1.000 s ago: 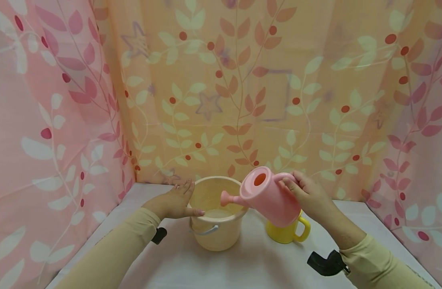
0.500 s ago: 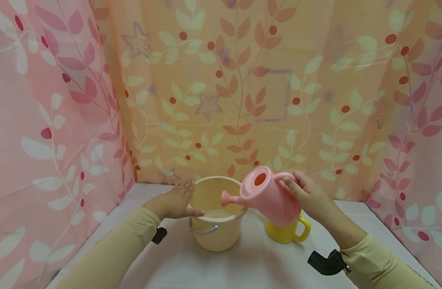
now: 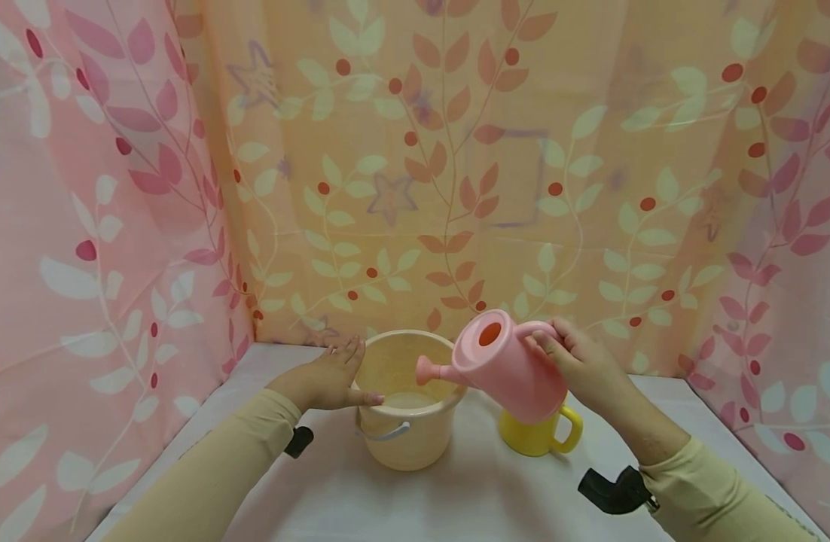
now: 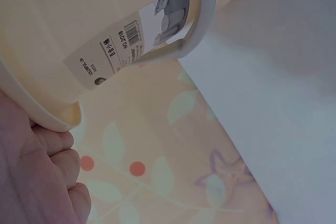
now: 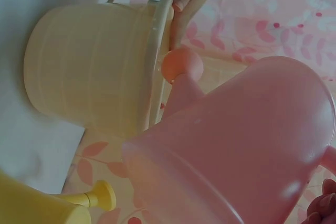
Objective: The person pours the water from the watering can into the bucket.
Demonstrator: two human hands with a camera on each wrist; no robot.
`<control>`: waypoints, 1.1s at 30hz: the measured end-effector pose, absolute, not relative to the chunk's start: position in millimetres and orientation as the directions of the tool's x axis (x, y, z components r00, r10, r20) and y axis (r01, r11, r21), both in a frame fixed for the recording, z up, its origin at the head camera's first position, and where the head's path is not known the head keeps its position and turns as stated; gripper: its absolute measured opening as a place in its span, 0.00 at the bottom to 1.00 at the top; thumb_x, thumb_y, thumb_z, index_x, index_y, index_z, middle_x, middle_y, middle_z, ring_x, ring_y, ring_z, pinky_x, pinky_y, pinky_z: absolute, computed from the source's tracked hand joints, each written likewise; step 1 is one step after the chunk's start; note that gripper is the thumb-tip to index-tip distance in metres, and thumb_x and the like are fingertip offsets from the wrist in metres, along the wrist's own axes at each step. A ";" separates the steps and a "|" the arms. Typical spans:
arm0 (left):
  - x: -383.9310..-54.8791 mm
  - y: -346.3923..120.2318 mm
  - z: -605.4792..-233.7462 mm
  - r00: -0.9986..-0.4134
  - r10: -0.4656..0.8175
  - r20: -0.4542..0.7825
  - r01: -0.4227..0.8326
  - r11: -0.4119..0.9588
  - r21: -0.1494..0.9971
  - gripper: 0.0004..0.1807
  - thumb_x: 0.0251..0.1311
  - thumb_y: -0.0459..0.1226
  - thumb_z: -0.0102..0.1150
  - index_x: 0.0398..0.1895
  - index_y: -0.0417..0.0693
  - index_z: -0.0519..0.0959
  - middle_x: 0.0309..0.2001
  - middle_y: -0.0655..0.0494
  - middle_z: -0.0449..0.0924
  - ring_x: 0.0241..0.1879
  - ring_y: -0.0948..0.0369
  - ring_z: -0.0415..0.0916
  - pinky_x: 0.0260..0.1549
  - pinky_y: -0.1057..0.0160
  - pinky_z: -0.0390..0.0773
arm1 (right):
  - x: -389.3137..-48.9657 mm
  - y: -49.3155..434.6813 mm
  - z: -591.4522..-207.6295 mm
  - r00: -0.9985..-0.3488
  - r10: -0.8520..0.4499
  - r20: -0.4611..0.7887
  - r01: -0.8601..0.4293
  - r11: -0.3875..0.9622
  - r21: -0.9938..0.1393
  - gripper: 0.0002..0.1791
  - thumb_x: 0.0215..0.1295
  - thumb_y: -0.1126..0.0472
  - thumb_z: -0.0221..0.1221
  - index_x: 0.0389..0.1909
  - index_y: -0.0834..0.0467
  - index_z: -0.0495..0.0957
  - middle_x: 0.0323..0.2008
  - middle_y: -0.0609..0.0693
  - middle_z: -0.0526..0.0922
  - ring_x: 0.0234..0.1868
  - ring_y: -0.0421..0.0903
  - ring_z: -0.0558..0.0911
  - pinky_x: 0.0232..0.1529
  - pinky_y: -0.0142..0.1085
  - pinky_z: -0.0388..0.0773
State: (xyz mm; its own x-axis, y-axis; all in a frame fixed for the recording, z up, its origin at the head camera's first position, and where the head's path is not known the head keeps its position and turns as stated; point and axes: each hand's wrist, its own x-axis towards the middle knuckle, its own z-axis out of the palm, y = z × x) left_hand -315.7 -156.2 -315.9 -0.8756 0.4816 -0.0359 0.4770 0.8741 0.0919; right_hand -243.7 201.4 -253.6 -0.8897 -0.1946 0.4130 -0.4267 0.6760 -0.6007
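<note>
My right hand (image 3: 581,357) grips the handle of a pink watering can (image 3: 513,376), held tilted in the air. Its flared spout end (image 3: 426,370) reaches over the near right rim of a cream bucket (image 3: 415,440). A shallow pale patch shows at the bucket's bottom. On the bucket's left rim rests my left hand (image 3: 323,380), fingers straight and thumb across the front edge. In the left wrist view its fingers (image 4: 65,166) lie right at the rim. A yellow watering can (image 3: 526,436) stands behind and below the pink one, partly hidden; its spout (image 5: 100,196) shows in the right wrist view.
The bucket's grey-white handle (image 3: 388,433) hangs down at the front. Everything stands on a white tabletop (image 3: 334,504). Leaf-patterned curtains (image 3: 388,188) close off the back and both sides. A black wrist mount (image 3: 614,491) sticks out below the right sleeve.
The pink watering can and my right hand have risen very slightly and shifted a touch to the right. My left hand and the bucket have stayed still.
</note>
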 end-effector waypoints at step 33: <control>-315.0 -156.6 -315.4 -0.868 0.496 -0.031 0.492 0.867 0.084 0.63 0.47 0.74 0.38 0.68 0.29 0.43 0.70 0.34 0.39 0.70 0.46 0.37 0.65 0.47 0.44 | -244.8 203.5 -253.4 -0.878 -0.209 0.430 -0.449 0.670 -0.591 0.17 0.66 0.47 0.49 0.43 0.57 0.72 0.40 0.54 0.80 0.40 0.52 0.76 0.35 0.41 0.80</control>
State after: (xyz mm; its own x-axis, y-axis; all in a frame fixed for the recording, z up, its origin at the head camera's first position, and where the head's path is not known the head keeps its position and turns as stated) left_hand -315.0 -156.6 -315.4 -0.8680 0.4956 -0.0308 0.4919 0.8666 0.0835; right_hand -244.8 203.5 -253.4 -0.8782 -0.2095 0.4299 -0.4492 0.6699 -0.5912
